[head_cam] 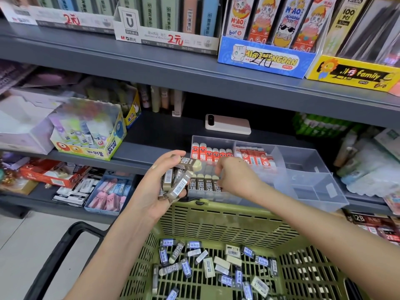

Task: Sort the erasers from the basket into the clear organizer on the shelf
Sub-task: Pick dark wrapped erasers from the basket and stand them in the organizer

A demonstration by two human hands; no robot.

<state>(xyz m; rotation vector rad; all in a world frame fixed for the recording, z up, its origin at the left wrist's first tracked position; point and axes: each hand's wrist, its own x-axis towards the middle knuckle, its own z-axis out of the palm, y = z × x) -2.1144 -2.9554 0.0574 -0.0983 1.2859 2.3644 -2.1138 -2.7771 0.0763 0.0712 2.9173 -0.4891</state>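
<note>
Left hand grips tilted erasers; right hand pinches one eraser upright in the organizer.

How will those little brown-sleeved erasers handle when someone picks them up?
Probably light: the left hand holds a whole bunch of brown-sleeved erasers at once. Likely stiff, since others stand upright in the clear organizer. Flat sides suggest they won't roll.

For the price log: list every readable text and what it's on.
"M&G", "2元": white pencil-lead box
"MIAOMENGDAN": blue box
"family": yellow box
"100 PCS": yellow pack
"POWER GLUE": glue box
"2B": brown erasers in clear organizer
Small print on loose erasers in basket: too blurred.
</note>
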